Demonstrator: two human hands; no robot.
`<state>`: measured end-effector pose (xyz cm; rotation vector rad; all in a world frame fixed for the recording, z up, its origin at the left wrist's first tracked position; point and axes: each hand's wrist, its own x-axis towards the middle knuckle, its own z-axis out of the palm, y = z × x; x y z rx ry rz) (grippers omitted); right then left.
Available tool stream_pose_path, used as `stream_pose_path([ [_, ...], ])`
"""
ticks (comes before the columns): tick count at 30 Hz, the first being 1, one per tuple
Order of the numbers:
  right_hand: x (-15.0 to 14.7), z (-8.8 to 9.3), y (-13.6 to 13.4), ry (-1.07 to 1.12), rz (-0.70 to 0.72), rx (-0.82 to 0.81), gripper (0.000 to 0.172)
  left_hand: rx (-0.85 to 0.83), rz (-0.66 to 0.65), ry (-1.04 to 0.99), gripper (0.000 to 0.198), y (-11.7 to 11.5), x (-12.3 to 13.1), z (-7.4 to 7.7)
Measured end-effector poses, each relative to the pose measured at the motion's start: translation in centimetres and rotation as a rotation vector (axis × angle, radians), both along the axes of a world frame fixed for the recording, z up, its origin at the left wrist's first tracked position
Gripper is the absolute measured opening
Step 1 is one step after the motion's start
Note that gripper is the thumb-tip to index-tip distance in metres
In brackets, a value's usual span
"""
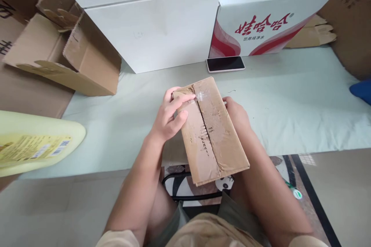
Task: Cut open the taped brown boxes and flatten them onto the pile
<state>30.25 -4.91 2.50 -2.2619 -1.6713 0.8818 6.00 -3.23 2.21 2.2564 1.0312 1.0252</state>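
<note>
A small brown cardboard box (220,131) is tilted between my hands, above the near edge of the covered surface. Its two top flaps meet at a seam, and the surface is scuffed and torn in places. My left hand (172,114) grips the far left corner, with the index finger lying on a shiny scrap of clear tape (203,95) by the seam and the thumb on the flap. On the far right side, my right hand (236,114) holds the box, its fingers curled and mostly hidden behind the edge.
Behind stand white cartons (156,31), one with red lettering (261,27), and a phone (226,64) lies before them. An open cardboard box (98,58) is at the left, near a yellow bottle (43,142). A blue object (362,91) sits at the right edge.
</note>
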Motion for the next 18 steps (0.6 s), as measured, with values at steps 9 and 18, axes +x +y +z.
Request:
stream_pose_path([
  [9, 0.3, 0.4, 0.3, -0.059, -0.074, -0.015, 0.033, 0.020, 0.056, -0.038, 0.050, -0.7, -0.4, -0.9],
  [18, 0.4, 2.0, -0.3, 0.689, -0.256, 0.275, 0.046, -0.008, 0.047, -0.041, 0.053, -0.8, -0.6, -1.0],
])
